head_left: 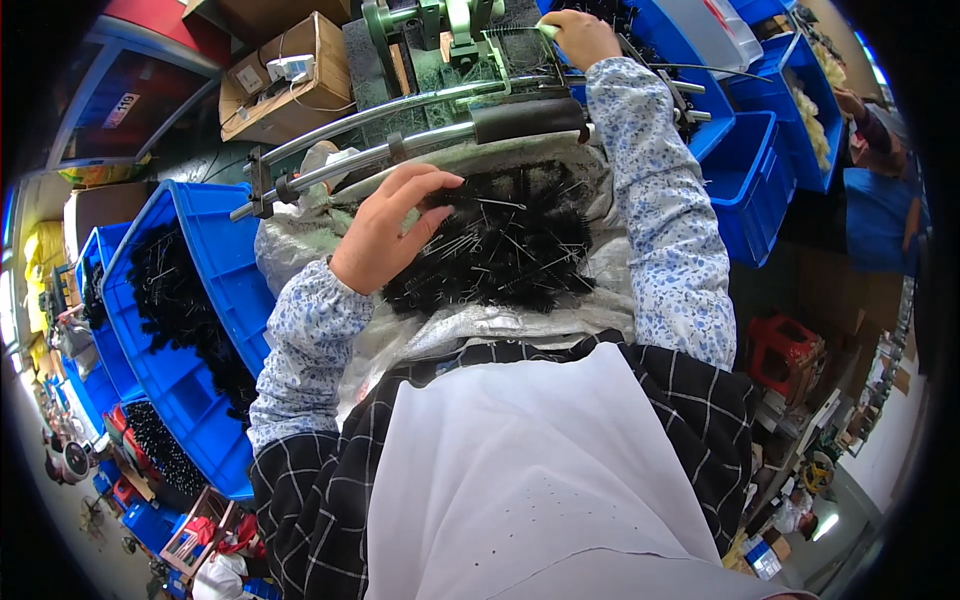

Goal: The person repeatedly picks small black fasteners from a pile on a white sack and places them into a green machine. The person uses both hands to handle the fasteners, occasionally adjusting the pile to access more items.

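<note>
My left hand (392,225) hovers over the near-left side of a pile of small black-bristled brushes with thin wire stems (510,245). Its fingers are slightly curved and apart, holding nothing. The pile lies on a whitish plastic sack (480,325) in front of my body. My right hand (582,40) reaches far forward to the right side of a green metal machine (458,30). Its fingers are bent around a small pale-green piece (548,28), whose kind I cannot make out. Close by, a row of fine bristles or wires (520,40) shows on the machine.
Metal rods (430,135) with a dark padded sleeve (525,118) cross between me and the machine. A blue crate (225,235) at left holds black brushes. Blue bins (745,195) stand at right. A cardboard box (285,80) sits far left. Another person's arm (870,125) shows at far right.
</note>
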A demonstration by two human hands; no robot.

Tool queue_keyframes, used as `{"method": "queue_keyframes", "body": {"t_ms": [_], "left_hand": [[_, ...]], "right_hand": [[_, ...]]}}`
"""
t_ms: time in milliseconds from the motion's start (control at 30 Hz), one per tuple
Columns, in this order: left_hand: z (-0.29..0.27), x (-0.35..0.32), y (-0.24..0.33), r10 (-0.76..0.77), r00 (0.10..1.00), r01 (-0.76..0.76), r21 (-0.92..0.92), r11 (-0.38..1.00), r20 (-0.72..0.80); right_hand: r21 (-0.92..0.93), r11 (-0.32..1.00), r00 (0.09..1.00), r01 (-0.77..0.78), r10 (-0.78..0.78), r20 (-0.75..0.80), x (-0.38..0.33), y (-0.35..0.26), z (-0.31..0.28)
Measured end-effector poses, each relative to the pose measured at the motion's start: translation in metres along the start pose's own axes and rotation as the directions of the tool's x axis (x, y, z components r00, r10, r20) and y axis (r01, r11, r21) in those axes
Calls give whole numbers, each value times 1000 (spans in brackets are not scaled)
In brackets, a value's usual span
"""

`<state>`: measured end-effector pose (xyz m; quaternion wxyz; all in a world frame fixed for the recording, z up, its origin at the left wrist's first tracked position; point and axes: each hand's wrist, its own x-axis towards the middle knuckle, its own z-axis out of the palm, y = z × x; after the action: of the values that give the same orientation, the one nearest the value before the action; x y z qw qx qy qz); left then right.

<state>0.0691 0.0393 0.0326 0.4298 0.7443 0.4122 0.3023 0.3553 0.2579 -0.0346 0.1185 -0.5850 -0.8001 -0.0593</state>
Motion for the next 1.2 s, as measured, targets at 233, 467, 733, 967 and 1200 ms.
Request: {"method": "queue_keyframes", "body": {"t_ms": [233, 467, 733, 967, 1200], "left_hand": [[19, 16, -5, 65, 948, -51, 53, 997, -312], [26, 12, -15, -42, 918, 13, -75, 997, -395], [44, -4, -70, -384, 859, 195, 478, 857, 338], [49, 0, -75, -313, 852, 187, 315, 930, 419], [36, -3, -64, -252, 901, 132, 330, 935, 354]], "right_hand": [[232, 970, 992, -79, 54, 111, -45, -34, -74], [829, 559, 937, -10, -285, 204, -107, -119, -75], [-14, 1000, 995, 5, -6, -103, -25, -63, -7], [120, 992, 991, 31, -15, -130, -16, -62, 4], [40, 998, 987, 37, -30, -155, -16, -62, 1]]}}
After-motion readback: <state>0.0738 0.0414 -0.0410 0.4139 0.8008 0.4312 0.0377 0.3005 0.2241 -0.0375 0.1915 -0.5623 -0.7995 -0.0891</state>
